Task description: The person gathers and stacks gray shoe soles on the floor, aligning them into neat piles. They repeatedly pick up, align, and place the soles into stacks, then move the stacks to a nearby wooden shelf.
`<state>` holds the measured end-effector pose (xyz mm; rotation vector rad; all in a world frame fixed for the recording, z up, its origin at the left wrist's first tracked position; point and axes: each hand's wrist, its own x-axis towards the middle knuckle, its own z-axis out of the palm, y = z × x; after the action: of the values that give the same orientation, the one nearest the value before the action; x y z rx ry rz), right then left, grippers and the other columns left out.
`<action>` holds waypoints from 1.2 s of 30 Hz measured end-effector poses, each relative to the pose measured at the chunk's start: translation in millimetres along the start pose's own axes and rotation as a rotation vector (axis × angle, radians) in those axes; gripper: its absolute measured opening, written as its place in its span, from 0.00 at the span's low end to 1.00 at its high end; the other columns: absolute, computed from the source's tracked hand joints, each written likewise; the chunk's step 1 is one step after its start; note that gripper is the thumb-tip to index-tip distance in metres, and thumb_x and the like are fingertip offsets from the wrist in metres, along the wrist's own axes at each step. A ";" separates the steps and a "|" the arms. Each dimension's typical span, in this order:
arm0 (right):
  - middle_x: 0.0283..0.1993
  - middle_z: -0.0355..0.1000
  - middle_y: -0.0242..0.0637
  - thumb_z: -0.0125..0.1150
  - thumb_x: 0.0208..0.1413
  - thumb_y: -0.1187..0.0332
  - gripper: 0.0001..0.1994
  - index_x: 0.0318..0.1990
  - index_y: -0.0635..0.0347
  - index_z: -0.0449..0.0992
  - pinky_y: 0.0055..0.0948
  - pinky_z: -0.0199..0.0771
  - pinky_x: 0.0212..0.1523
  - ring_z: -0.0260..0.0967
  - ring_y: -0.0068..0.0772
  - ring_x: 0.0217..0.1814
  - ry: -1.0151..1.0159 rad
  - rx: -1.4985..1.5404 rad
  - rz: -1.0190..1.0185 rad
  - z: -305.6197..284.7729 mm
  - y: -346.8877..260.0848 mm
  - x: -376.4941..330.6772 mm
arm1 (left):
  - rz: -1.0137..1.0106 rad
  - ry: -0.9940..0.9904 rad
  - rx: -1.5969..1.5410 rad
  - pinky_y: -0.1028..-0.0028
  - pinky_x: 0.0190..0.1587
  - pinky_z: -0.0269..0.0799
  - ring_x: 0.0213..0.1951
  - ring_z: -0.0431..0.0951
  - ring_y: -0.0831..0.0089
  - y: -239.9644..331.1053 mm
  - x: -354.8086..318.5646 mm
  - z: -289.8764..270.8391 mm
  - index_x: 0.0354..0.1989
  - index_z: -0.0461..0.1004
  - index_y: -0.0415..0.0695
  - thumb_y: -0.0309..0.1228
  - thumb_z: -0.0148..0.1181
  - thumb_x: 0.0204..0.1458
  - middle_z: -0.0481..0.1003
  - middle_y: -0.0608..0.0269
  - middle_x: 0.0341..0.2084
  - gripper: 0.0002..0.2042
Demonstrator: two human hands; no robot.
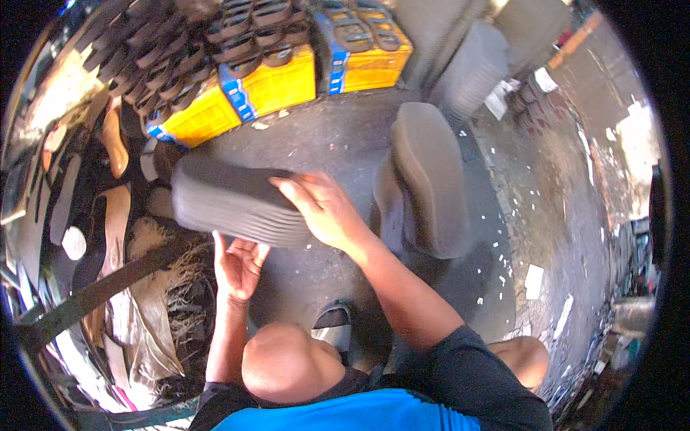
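A thick stack of dark grey shoe soles is held in the air in front of me, lying lengthwise from left to right. My right hand grips its right end, fingers over the top and palm against the side. From below, my left hand bears against the lower edge of the stack, thumb and fingers partly hidden under it. To the right on the floor stands a second, tall pile of grey soles, touched by neither hand.
Brown sandals cover yellow and blue boxes along the back. More stacked grey soles stand at the back right. Shoe lasts and scraps fill a rack at the left, behind a dark bar. White paper bits litter the floor.
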<state>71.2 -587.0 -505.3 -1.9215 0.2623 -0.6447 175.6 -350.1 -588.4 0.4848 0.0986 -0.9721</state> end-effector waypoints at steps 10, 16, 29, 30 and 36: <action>0.67 0.64 0.53 0.80 0.46 0.52 0.58 0.74 0.71 0.45 0.40 0.60 0.71 0.62 0.46 0.70 0.141 0.881 0.298 -76.7 -128.5 61.9 | 0.164 -0.395 0.554 0.60 0.67 0.65 0.65 0.70 0.57 18.6 37.9 165.8 0.68 0.65 0.41 0.48 0.57 0.64 0.69 0.50 0.66 0.30; 0.67 0.64 0.52 0.79 0.45 0.57 0.52 0.73 0.70 0.53 0.37 0.65 0.68 0.63 0.42 0.68 -0.066 0.261 0.150 -206.7 -175.2 65.7 | -0.200 -0.556 0.511 0.58 0.69 0.61 0.67 0.67 0.63 -38.7 39.0 289.8 0.72 0.60 0.41 0.62 0.58 0.59 0.67 0.56 0.67 0.42; 0.70 0.68 0.40 0.49 0.69 0.41 0.33 0.68 0.60 0.70 0.36 0.61 0.70 0.64 0.36 0.70 0.118 0.529 0.567 -281.0 69.0 -30.0 | 0.300 0.010 1.242 0.59 0.68 0.61 0.68 0.64 0.52 -168.1 48.5 335.9 0.68 0.61 0.32 0.45 0.74 0.50 0.65 0.39 0.63 0.43; 0.70 0.67 0.40 0.47 0.70 0.42 0.33 0.69 0.59 0.70 0.35 0.61 0.71 0.63 0.35 0.70 0.138 0.550 0.632 -276.9 100.0 -37.7 | 0.553 0.001 1.371 0.57 0.69 0.59 0.69 0.61 0.50 -169.1 47.4 337.2 0.68 0.62 0.34 0.44 0.73 0.50 0.65 0.38 0.64 0.41; 0.69 0.69 0.39 0.49 0.64 0.33 0.40 0.69 0.57 0.70 0.42 0.65 0.64 0.67 0.42 0.65 0.166 0.398 1.011 -188.6 223.1 -113.7 | 0.880 -0.283 2.127 0.52 0.70 0.56 0.68 0.62 0.46 -150.6 34.8 346.8 0.61 0.72 0.41 0.33 0.64 0.55 0.66 0.46 0.64 0.24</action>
<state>-102.8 -778.1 -682.7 -1.1313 1.0381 -0.1390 27.0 -598.8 -343.1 2.0440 -1.4390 0.1248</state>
